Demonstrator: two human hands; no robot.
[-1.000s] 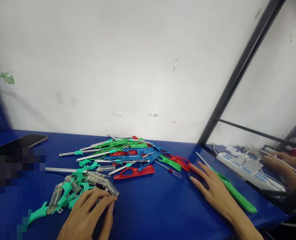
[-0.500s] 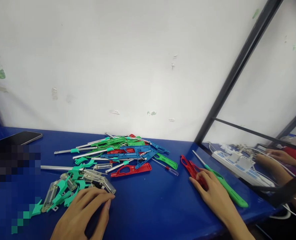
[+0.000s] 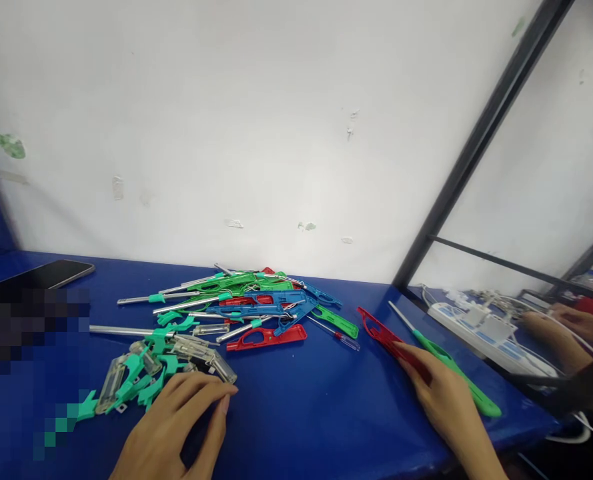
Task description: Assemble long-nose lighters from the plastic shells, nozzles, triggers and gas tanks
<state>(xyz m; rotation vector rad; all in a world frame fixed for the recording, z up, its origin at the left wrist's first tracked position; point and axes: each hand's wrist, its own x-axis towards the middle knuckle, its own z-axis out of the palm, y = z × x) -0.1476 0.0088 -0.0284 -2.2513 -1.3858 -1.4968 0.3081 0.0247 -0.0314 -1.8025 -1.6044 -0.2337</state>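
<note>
Right hand (image 3: 441,387) grips a red casing (image 3: 376,330) between thumb and fingers, its looped end jutting beyond the fingertips. Left hand (image 3: 169,420) sits half open, fingers loosely curled, over the blue table (image 3: 316,413). Just beyond its fingers lie teal parts (image 3: 133,367) and clear capsules (image 3: 111,387). Right of the right hand, close by, rests a green lighter (image 3: 439,353). Farther out, between both hands, spread piled casings (image 3: 256,311) and a screwdriver (image 3: 349,342); a power strip (image 3: 493,343) stands off beyond the right hand.
</note>
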